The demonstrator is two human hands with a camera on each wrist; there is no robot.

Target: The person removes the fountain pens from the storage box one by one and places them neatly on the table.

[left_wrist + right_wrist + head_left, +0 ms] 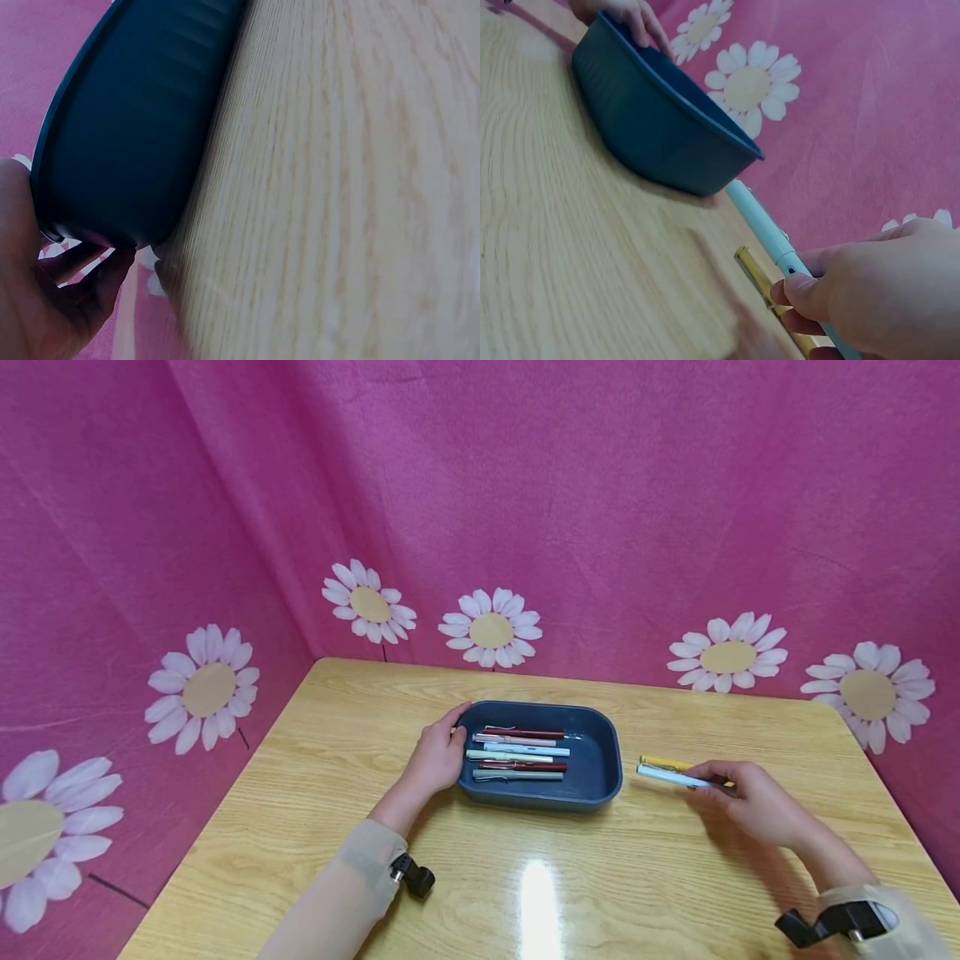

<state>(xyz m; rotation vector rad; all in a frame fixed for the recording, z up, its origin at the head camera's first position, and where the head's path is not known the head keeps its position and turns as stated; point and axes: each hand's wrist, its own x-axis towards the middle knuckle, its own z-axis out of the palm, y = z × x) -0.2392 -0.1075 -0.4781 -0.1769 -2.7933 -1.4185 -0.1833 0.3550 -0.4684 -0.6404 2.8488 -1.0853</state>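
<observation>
A dark blue plastic bin (pixel 540 802) stands on the table, with several clipped pens lying side by side in it: a top dark red pen (pixel 536 734), a pale green pen (pixel 517 757) and a grey pen (pixel 525 776) among them. My left hand (pixel 438 756) grips the bin's left end, thumb at the rim and fingers against the outer wall. To the right of the bin, my right hand (pixel 753 802) pinches a pale blue pen (pixel 761 221) between thumb and fingers. A yellow pen (pixel 754 271) lies close beneath it; whether the fingers touch it, I cannot tell.
The wooden table (pixel 637 885) carries a bright light reflection near its front. Pink cloth with white daisies (pixel 491 631) hangs along the back and the sides. Each forearm wears a small black camera mount (pixel 412 875) over a pale sleeve.
</observation>
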